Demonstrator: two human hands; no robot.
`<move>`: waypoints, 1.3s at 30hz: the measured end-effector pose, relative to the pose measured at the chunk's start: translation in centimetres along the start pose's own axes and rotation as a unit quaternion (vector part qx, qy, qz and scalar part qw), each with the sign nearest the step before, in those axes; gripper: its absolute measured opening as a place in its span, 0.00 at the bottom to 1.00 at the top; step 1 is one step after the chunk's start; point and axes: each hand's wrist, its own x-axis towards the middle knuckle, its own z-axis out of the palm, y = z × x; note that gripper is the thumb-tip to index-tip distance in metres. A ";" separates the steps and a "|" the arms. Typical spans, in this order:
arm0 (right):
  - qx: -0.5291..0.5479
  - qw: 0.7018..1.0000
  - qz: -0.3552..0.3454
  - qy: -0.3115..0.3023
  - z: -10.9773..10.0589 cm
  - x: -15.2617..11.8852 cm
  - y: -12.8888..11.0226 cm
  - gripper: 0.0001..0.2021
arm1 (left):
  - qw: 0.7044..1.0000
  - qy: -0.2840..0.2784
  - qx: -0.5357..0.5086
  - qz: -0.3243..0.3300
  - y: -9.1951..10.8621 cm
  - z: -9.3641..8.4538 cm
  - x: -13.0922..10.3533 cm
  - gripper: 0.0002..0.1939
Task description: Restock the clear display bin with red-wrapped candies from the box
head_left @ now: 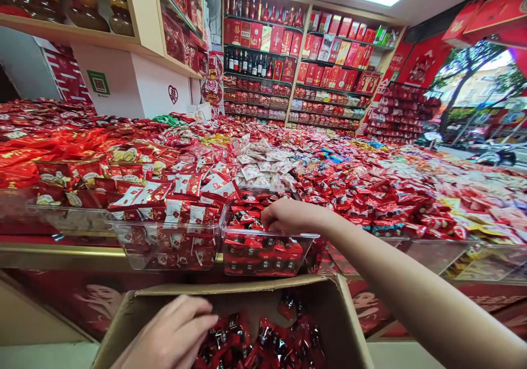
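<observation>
Red-and-black wrapped candies fill a clear plastic bin at the counter's front edge. My right hand reaches over its rim, fingers curled down among the wrappers; whatever lies under the fingertips is hidden. Below the bin stands an open cardboard box, holding loose candies in similar dark red wrappers. Over the box's left side is my left hand, fingers stretched out with a gap between them, nothing visible in it.
Left of the bin, another clear bin holds red-and-white packets. Durian-labelled bags lie farther left. White packets and other red sweets spread behind and to the right. Shelves with bottles and boxes line the back wall.
</observation>
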 end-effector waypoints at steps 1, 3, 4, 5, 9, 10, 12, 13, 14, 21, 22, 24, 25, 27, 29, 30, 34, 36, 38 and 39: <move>-0.005 1.000 -0.001 0.004 0.0 0.0 -0.1 0.08 | 0.999 0.038 0.021 0.030 0.5 -0.8 1.5 0.15; -0.019 1.000 0.000 0.003 -0.1 0.0 -0.2 0.09 | 0.989 0.080 0.064 0.104 1.5 -2.5 4.6 0.18; -0.027 1.000 0.002 -0.001 -0.2 0.0 -0.3 0.09 | 0.983 0.110 0.076 0.123 1.9 -3.3 6.0 0.19; -0.037 0.999 0.005 -0.005 -0.3 0.0 -0.3 0.09 | 0.980 0.120 0.089 0.134 2.4 -4.0 7.4 0.20; -0.038 0.999 0.007 -0.022 -0.3 0.3 0.0 0.09 | 0.987 0.070 0.094 0.107 3.8 -5.8 12.1 0.20; -0.026 0.999 0.006 -0.022 -0.3 0.4 0.2 0.09 | 0.993 0.030 0.084 0.079 4.1 -5.9 13.1 0.19; 0.011 1.000 0.005 -0.012 0.0 0.4 0.6 0.10 | 0.996 -0.055 0.066 0.032 4.4 -6.0 14.9 0.15; 0.028 1.000 0.007 -0.005 0.1 0.4 0.8 0.11 | 0.994 -0.092 0.062 0.022 4.5 -6.0 15.7 0.12; 0.038 0.999 0.011 0.002 0.2 0.3 0.9 0.11 | 0.990 -0.126 0.059 0.021 4.5 -6.0 16.5 0.11; 0.002 0.998 0.063 -0.002 0.5 -0.4 1.7 0.13 | 0.941 -0.336 0.022 0.030 5.7 -5.5 20.9 0.17; 0.002 0.998 0.068 0.005 0.6 -0.5 1.8 0.13 | 0.932 -0.360 0.017 0.027 6.1 -5.4 21.2 0.19; -0.003 0.997 0.076 0.019 0.6 -0.7 2.1 0.13 | 0.920 -0.391 0.012 0.014 6.5 -5.1 21.7 0.22; -0.006 0.997 0.078 0.026 0.6 -0.8 2.3 0.13 | 0.917 -0.398 0.012 0.005 6.6 -4.9 21.9 0.24; -0.011 0.996 0.079 0.039 0.6 -1.1 2.6 0.12 | 0.915 -0.404 0.014 -0.010 6.6 -4.6 22.0 0.29; -0.007 0.995 0.081 0.055 0.5 -1.5 2.7 0.12 | 0.912 -0.409 0.017 -0.022 6.4 -4.4 22.1 0.35; -0.002 0.995 0.084 0.060 0.5 -1.6 2.7 0.11 | 0.909 -0.415 0.014 -0.026 6.2 -4.3 22.1 0.37; 0.019 0.993 0.090 0.070 0.4 -1.9 2.5 0.11 | 0.895 -0.445 -0.016 -0.039 5.9 -4.2 22.1 0.40; 0.021 0.993 0.090 0.072 0.2 -2.1 2.4 0.11 | 0.891 -0.451 -0.037 -0.045 5.9 -4.4 22.2 0.39; 0.021 0.993 0.098 0.068 -0.1 -2.4 2.4 0.11 | 0.885 -0.457 -0.064 -0.052 5.9 -4.4 22.2 0.37; 0.026 0.992 0.101 0.064 -0.4 -2.6 2.5 0.11 | 0.881 -0.463 -0.081 -0.057 5.7 -4.4 22.2 0.36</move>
